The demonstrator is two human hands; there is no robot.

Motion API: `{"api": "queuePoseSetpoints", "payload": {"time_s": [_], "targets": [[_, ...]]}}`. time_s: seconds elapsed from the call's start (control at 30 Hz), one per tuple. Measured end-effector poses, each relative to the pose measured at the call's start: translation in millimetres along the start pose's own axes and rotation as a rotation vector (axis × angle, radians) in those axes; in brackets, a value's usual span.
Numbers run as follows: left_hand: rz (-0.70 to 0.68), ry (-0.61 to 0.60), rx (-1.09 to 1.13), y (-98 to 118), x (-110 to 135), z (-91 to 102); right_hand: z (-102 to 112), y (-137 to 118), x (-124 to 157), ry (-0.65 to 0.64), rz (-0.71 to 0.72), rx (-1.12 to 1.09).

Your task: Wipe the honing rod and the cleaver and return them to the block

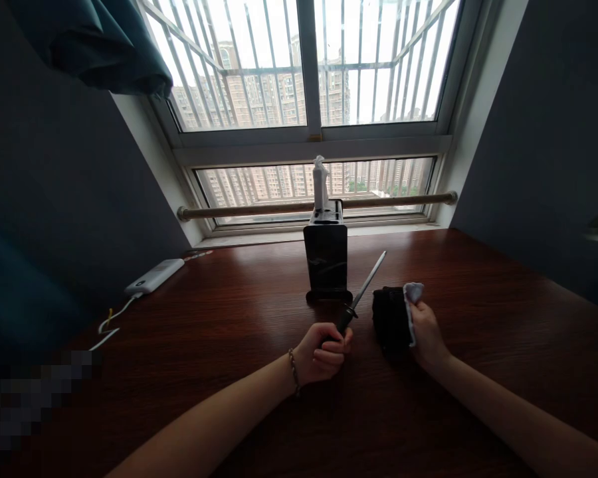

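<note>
My left hand (325, 353) is wrapped around the black handle of a honing steel (370, 279). Its thin silver rod slants up and to the right, above the dark wooden table (249, 279). Further right, my right hand (428, 335) grips the pale edge of a folded black cloth (391, 317); part of the fingers is hidden behind it. Beyond the honing steel stands a black knife block (325, 259). Something white and wrapped-looking (319, 184) sticks upright from the slots on its top; I cannot make out what it is.
At the left table edge lies a white power strip (155, 276) with a white cable (117, 317). A barred window (309, 143) with a horizontal rail (259, 210) is behind the table. A blue-green curtain (109, 46) hangs at the upper left.
</note>
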State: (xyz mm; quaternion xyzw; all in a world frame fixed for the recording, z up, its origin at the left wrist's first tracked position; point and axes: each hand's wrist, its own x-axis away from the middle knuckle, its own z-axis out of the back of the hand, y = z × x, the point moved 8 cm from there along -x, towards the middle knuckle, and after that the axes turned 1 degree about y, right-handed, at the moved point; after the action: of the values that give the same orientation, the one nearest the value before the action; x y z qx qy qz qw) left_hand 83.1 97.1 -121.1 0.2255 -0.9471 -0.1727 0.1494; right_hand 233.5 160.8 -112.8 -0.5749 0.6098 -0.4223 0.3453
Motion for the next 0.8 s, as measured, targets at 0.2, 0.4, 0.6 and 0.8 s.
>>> {"api": "queuePoseSetpoints", "payload": {"time_s": [0.2,0.4,0.6,0.8], "targets": [[0.032,0.026,-0.006,-3,-1,3.1,-50,-20,36,-0.483,0.571,0.641],[0.058,-0.006,-0.064,-8,-1,-0.3,-40,-21,32,-0.401,0.513,0.646],[0.080,0.018,-0.085,-11,-1,-0.3,-32,-20,25,-0.303,0.495,0.609],[0.093,0.026,-0.085,-12,-1,0.3,-37,-21,27,-0.344,0.452,0.602]]}}
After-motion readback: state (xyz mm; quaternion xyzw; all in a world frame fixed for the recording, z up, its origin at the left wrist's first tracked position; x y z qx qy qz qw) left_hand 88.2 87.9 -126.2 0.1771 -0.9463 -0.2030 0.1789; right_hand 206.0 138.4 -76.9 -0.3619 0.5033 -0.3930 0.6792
